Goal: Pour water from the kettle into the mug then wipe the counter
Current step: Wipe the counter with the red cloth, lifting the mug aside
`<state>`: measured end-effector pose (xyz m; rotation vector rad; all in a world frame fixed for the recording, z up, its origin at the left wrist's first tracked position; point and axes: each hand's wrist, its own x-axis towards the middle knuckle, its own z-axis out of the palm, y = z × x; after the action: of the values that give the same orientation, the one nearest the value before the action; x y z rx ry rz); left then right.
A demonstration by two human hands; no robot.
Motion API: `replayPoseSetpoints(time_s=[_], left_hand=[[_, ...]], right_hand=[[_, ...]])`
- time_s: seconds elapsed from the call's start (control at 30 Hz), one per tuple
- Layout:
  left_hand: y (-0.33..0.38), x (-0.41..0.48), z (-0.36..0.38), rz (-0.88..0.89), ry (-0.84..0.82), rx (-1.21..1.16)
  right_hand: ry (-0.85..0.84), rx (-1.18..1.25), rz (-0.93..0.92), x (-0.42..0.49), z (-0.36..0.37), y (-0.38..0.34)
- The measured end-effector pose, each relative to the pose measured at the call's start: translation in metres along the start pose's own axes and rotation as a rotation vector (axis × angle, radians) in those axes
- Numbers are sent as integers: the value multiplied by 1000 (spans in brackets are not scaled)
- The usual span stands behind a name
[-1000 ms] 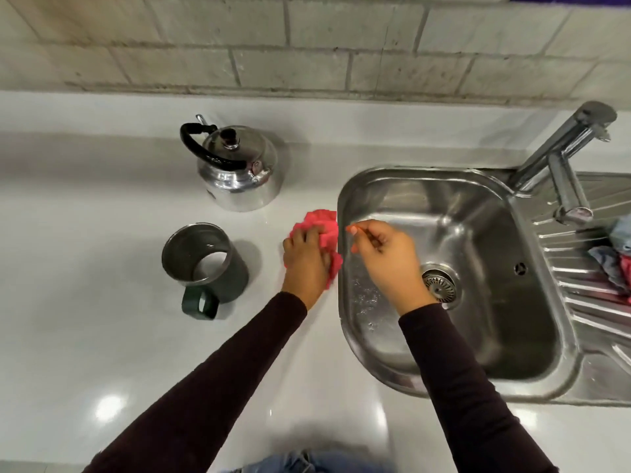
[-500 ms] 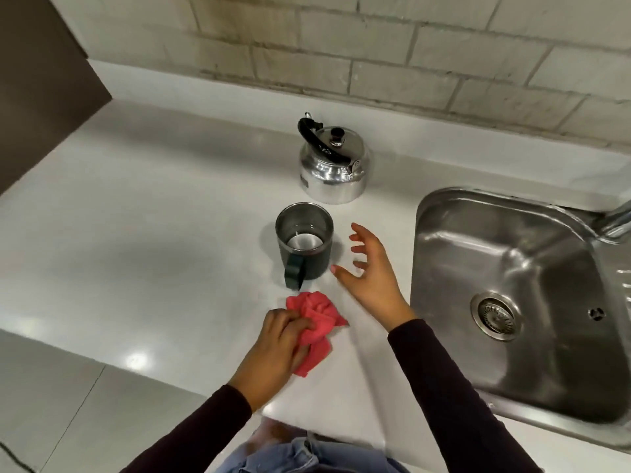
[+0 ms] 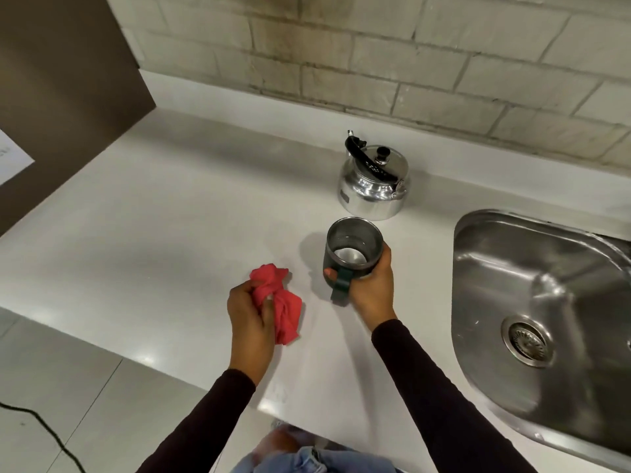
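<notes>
A dark green mug (image 3: pixel 351 254) with a steel inside stands on the white counter (image 3: pixel 153 240), with water showing at its bottom. My right hand (image 3: pixel 370 286) wraps around its near side by the handle. A crumpled red cloth (image 3: pixel 280 302) rests on the counter left of the mug, and my left hand (image 3: pixel 251 319) grips it. The shiny steel kettle (image 3: pixel 374 186) with a black handle stands upright behind the mug, close to the wall.
A stainless steel sink (image 3: pixel 546 302) with a drain fills the right side. The brick wall (image 3: pixel 375 56) runs along the back. A brown panel (image 3: pixel 61 90) stands at far left. The counter's front edge is near my body, with floor tiles and a black cable (image 3: pixel 44 428) below.
My left hand has dragged the red cloth from the sink's edge leftwards, past the mug. My right hand, open before, has closed around the mug. The view has swung left.
</notes>
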<state>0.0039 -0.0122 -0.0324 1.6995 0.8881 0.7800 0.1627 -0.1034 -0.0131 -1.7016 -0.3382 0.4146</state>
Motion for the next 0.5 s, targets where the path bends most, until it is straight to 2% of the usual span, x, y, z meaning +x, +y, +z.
replayPoseSetpoints(time_s=[0.1,0.17,0.27,0.37,0.5], left_hand=[[-14,3,9,-24,8,315],[-20,9,14,-13,-54,477],[-26,20,23,132,-205,599],[-26,29,31,233,-266,578],[-14,49,50,73,-223,352]], right_hand=[[7,29,-1,-5,-2,-7],[-10,109,23,-12,-5,-14],[-12,155,9,-16,-14,-22],[6,147,2,-17,-26,-26],[82,10,-48,-18,-40,-18]])
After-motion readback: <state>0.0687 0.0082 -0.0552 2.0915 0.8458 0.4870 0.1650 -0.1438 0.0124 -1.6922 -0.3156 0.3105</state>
